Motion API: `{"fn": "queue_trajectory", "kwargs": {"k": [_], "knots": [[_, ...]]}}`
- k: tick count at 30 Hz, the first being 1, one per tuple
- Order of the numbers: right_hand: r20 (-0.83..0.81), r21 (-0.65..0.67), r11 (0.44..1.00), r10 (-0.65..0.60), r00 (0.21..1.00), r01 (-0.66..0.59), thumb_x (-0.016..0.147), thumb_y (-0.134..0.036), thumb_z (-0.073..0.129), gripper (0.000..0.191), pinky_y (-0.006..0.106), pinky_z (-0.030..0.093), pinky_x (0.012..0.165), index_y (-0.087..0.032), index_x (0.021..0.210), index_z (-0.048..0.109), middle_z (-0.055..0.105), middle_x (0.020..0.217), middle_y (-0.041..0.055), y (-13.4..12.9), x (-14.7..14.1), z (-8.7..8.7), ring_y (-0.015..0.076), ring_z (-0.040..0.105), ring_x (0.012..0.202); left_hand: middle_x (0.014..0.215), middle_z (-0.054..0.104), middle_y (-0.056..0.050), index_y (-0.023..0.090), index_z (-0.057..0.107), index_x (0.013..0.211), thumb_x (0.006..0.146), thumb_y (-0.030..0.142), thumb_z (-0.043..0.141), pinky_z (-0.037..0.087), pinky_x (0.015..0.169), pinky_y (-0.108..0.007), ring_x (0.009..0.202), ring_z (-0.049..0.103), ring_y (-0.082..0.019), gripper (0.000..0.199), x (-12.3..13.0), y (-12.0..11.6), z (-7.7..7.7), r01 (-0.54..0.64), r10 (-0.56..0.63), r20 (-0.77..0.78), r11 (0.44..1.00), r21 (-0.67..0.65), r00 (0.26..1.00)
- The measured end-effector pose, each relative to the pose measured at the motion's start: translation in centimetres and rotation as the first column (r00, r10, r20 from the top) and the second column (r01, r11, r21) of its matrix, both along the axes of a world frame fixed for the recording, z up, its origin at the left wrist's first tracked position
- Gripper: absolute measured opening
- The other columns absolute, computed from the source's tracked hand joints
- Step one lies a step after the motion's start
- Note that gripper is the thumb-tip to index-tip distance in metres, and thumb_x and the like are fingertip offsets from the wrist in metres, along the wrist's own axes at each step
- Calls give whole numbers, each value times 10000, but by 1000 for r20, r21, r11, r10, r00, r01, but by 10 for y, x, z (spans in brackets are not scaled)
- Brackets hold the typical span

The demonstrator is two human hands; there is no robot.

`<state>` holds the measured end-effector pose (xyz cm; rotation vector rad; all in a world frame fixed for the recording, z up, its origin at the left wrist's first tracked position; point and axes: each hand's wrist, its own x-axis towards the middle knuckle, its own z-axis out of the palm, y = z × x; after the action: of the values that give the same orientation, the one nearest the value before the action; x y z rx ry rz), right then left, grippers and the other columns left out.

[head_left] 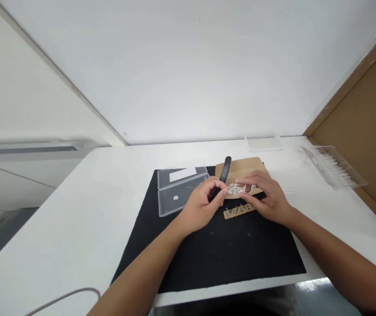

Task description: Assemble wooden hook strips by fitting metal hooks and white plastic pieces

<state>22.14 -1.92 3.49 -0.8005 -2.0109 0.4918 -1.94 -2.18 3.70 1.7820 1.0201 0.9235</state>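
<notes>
My left hand (206,199) is closed, thumb and forefinger meeting at the left end of a heap of small white pieces (236,188); what they pinch is too small to make out. A black, slightly curved strip-like tool (225,169) runs up from behind those fingers; I cannot tell whether the hand grips it. Over the right of the heap hovers my right hand (265,195), thumb and fingers apart. The white pieces lie on a brown cardboard tray (245,165). Just below is a tan strip (240,212) bearing several small clear and metallic parts, its right end near my right thumb.
A hinged clear plastic case (171,199) lies unfolded on the black mat (227,250), a white label inside its lid. On the white table (76,210), a clear tray (333,166) with several clear pieces sits by a brown cardboard panel (372,105). A cable (66,297) crosses the lower left.
</notes>
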Motion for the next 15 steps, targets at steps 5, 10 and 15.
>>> {"fn": "queue_trajectory", "kwargs": {"k": [5, 10, 15], "knots": [[-39, -27, 1000, 12, 999, -13, 1005, -308, 719, 233, 368, 566, 815, -280, 1237, 714, 727, 988, 38, -5, -6, -2, 190, 680, 855, 692, 565, 26, 207, 614, 926, 1059, 456, 550, 445, 522, -246, 557, 498, -109, 290, 7, -6, 0, 71, -69, 30, 996, -61, 997], [-68, -80, 996, 37, 997, -42, 1002, -281, 727, 110, 320, 530, 742, -280, 1108, 757, 743, 928, 19, -5, -8, -3, 166, 679, 844, 724, 562, 25, 184, 629, 930, 1042, 484, 581, 431, 554, -221, 586, 488, -96, 325, 10, -8, 0, 109, -99, 69, 979, -170, 993], [-156, -189, 979, 42, 987, -71, 995, -295, 728, 51, 304, 474, 635, -265, 1027, 754, 721, 886, 17, -8, -10, -4, 149, 626, 750, 910, 636, -34, 175, 689, 948, 1010, 419, 642, 473, 683, -246, 778, 586, -137, 256, 9, -6, -1, 49, -44, 58, 995, -85, 997]]}}
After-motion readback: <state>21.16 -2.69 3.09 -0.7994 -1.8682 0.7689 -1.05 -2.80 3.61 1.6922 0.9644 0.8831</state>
